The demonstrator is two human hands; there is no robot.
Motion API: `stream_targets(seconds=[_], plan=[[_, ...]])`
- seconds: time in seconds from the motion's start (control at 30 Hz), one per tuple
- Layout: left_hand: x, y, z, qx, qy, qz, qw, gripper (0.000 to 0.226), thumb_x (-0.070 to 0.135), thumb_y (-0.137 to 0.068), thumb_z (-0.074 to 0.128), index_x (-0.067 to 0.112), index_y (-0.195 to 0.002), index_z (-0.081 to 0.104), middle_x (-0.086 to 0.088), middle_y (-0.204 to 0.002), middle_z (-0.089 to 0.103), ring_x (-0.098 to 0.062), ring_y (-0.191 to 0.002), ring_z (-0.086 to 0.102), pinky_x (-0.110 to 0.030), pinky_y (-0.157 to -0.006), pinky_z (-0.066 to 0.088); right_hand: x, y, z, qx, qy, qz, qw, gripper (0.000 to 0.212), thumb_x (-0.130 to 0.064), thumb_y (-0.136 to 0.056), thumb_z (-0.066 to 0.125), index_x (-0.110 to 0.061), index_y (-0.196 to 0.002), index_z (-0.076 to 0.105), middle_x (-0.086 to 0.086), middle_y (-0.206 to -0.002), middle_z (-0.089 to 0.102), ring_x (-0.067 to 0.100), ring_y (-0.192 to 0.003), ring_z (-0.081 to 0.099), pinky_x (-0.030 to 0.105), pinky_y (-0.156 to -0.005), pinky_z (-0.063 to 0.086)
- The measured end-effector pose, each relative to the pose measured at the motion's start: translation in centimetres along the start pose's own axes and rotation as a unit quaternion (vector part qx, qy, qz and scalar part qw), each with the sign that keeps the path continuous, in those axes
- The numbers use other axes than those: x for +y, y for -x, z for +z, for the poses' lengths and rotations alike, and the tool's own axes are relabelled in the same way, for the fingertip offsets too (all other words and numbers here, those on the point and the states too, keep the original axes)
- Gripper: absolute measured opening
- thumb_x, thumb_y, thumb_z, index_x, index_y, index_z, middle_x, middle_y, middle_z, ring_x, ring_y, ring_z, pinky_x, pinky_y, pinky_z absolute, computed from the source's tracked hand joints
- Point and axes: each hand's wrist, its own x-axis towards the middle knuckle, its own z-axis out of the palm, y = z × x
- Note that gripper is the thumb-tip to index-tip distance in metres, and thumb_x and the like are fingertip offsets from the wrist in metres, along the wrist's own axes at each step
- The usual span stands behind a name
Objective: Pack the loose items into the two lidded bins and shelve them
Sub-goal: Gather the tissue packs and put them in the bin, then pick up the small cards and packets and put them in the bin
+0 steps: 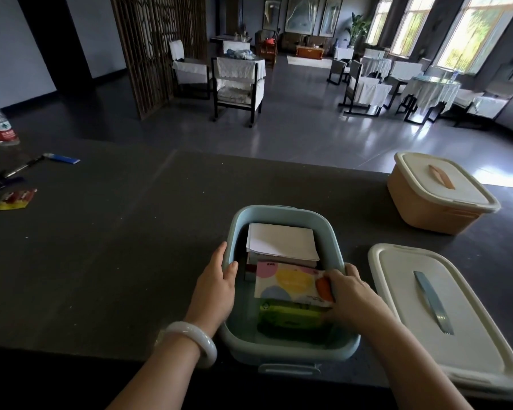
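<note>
Inside the blue bin [282, 211], right grip [350, 291] pinches a pastel-dotted packet [288, 282]; left grip [216, 284] clasps its rim.

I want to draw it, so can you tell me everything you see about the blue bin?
The blue bin is a pale blue, smooth, plastic-looking tub with rounded corners and a handle at its near end. It sits upright and lidless on the dark counter, a cream lid lying beside it. Inside are white paper, a dotted pack and a green pack. The left hand grips its rim; the right hand holds the dotted pack.
</note>
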Motion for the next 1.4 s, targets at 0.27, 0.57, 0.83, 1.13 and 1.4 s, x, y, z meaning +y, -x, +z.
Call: stream_targets(seconds=[0.27,0.57,0.83,1.13,1.4], plan=[[0.0,0.1,-0.1,0.001,0.004,0.003,1.0,0.052,0.035,-0.103,0.037,0.03,-0.153,0.021,-0.004,-0.147,0.045,-0.021,-0.126,0.052,-0.038,-0.101,0.046,-1.3,0.9,0.4,0.082,0.067,0.008,0.994,0.052,-0.029,-0.086,0.065,-0.027,-0.13,0.038,0.008,-0.137,0.028,0.026,-0.108,0.055,0.033,-0.083,0.052],[-0.2,-0.1,-0.1,-0.002,-0.006,0.007,1.0,0.053,0.036,-0.103,0.037,0.03,-0.153,0.021,-0.004,-0.145,0.047,-0.021,-0.123,0.053,-0.036,-0.096,0.048,-0.5,0.3,0.5,0.047,-0.012,-0.008,0.999,0.06,-0.044,-0.074,0.074,-0.03,-0.123,0.042,-0.001,-0.119,0.03,0.02,-0.096,0.053,0.029,-0.076,0.051],[-0.3,-0.6,-0.4,-0.017,-0.038,0.025,0.999,0.056,0.037,-0.102,0.04,0.025,-0.153,0.022,-0.005,-0.152,0.039,-0.021,-0.135,0.043,-0.025,-0.095,0.037,0.1,-0.4,-0.4,0.059,-0.071,-0.023,0.995,0.062,-0.058,-0.074,0.07,-0.033,-0.127,0.049,-0.004,-0.125,0.039,0.018,-0.112,0.048,0.029,-0.091,0.046],[1.0,-1.0,-3.9,0.025,-0.189,0.06,0.98,0.049,0.041,-0.101,0.04,0.017,-0.143,0.042,-0.007,-0.139,0.047,-0.021,-0.125,0.049,-0.033,-0.102,0.041,-4.4,-1.8,-4.7,0.157,-0.036,-0.084,0.983,0.047,-0.04,-0.09,0.061,-0.023,-0.133,0.053,0.0,-0.129,0.045,0.023,-0.119,0.046,0.035,-0.094,0.043],[-1.2,1.0,-12.2,0.074,-0.455,0.024,0.887,0.045,0.045,-0.101,0.035,0.019,-0.137,0.043,-0.004,-0.134,0.047,-0.022,-0.121,0.049,-0.038,-0.096,0.043,-16.7,-3.9,-4.9,0.094,0.038,-0.259,0.961,0.039,-0.035,-0.093,0.058,-0.016,-0.126,0.052,0.006,-0.126,0.049,0.027,-0.12,0.046,0.039,-0.098,0.043]])
